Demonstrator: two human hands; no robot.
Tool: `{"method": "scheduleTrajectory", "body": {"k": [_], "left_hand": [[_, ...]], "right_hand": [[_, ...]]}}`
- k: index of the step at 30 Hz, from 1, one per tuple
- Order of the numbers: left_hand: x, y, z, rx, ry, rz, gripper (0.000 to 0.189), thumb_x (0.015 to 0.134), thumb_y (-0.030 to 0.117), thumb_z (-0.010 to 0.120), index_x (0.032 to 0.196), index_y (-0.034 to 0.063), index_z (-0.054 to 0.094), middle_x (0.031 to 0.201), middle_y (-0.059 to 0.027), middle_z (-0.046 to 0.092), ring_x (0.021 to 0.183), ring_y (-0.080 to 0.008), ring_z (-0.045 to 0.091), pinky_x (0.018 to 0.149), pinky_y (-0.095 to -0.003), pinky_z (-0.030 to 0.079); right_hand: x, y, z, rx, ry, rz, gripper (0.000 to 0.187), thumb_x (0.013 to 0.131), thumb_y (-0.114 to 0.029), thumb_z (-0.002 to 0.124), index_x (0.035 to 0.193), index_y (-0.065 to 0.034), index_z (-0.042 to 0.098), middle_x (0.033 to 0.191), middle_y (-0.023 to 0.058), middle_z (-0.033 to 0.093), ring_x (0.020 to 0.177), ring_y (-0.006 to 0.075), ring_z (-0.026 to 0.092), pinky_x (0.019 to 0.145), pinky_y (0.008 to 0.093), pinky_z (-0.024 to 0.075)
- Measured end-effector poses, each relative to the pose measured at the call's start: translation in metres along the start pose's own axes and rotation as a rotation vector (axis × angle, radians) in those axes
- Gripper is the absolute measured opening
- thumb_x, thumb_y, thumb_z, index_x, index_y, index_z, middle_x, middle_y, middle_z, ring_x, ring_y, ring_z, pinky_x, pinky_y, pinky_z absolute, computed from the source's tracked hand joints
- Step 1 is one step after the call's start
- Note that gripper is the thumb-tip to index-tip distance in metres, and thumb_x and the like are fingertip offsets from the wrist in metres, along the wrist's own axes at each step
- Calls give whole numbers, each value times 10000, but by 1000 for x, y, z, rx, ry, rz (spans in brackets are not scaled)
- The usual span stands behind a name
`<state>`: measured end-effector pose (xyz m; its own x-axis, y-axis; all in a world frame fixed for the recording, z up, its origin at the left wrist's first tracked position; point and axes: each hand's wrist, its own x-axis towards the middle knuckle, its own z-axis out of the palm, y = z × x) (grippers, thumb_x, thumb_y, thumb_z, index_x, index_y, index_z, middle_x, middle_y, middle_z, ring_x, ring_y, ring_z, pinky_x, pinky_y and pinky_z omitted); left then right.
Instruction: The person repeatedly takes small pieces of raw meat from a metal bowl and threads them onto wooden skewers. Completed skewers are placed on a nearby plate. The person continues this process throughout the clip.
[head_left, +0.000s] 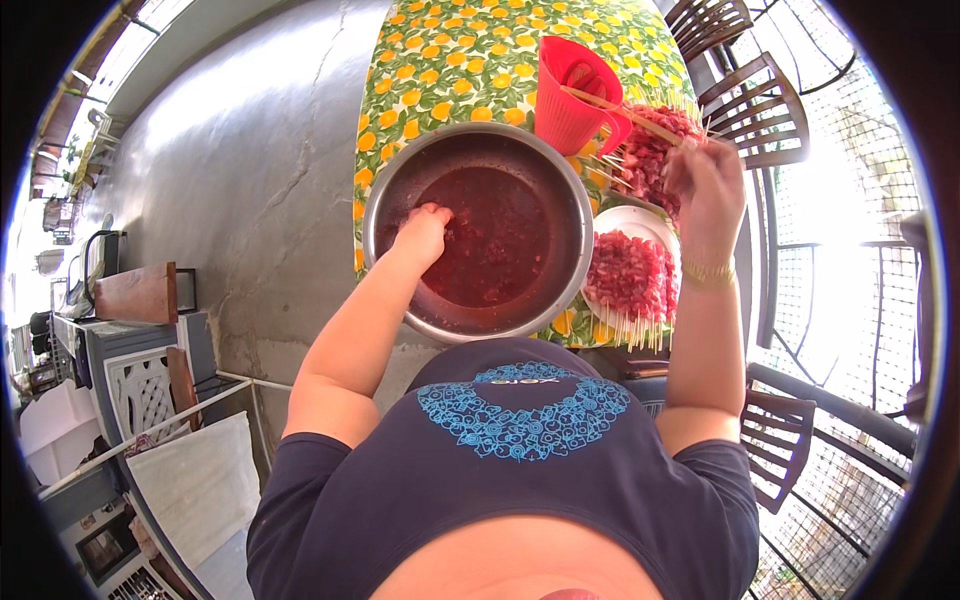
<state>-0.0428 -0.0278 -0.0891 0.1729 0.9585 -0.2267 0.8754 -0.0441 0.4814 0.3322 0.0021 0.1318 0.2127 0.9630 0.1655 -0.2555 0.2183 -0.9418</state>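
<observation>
A wide stainless steel basin (577, 202) holds dark red liquid (487, 247) with small bits in it. My left hand (426, 232) is inside the basin at its left, fingers bent down to the liquid. What those fingers hold, if anything, is hidden. On the right, my right hand (705, 176) is raised over a pile of skewered raw meat (651, 161) and blurred. Its fingers meet the near end of a wooden stick (622, 112), which crosses the rim of a red plastic pitcher (559, 112); the grip is unclear. Below, more raw meat skewers (631, 274) lie on a white plate (637, 220).
An orange-patterned tablecloth (442, 67) covers the table. Wooden chairs (757, 112) stand along its right side, with another chair (776, 442) at lower right. Beyond them is a wire mesh screen (862, 180). Concrete floor (247, 150) extends left, towards a wooden board (135, 292).
</observation>
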Motion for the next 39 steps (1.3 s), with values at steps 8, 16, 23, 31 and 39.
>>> {"method": "scheduleTrajectory", "body": {"k": [8,16,23,31,39], "left_hand": [[-13,43,21,73,-240,-192,370,997,258,442,1187,24,657,1255,-280,604,1193,-398,602,1011,-457,477],[3,59,7,-868,-337,-379,191,1028,85,463,1203,57,532,1151,-204,677,1061,-321,684,803,-414,584],[-3,73,-5,-1849,-335,-342,253,1016,107,537,1257,32,528,1248,-226,634,1164,-372,640,971,-513,550],[-20,92,-15,-1827,-290,-230,243,1021,267,563,1183,93,615,1217,-151,674,1091,-303,679,906,-504,544],[-32,112,-37,-1808,-135,-218,261,1038,310,534,1184,116,630,1211,-131,691,1092,-277,677,880,-491,536]], "right_hand": [[-137,65,-28,444,31,796,366,982,-46,484,1347,-66,504,952,89,686,744,153,641,666,283,519],[-174,73,-32,606,-165,1051,441,997,-71,452,1433,-108,504,957,-27,622,820,108,555,728,277,428],[-173,77,-26,401,-198,1060,233,1029,-121,453,1206,-49,586,759,-50,507,670,77,475,641,230,385],[-171,75,-7,-342,-466,533,176,1032,-158,502,1107,-33,600,696,19,609,622,109,576,599,266,466],[-169,62,-4,-798,-610,254,142,997,-161,523,1047,-37,572,737,151,675,739,323,687,682,443,525]]}}
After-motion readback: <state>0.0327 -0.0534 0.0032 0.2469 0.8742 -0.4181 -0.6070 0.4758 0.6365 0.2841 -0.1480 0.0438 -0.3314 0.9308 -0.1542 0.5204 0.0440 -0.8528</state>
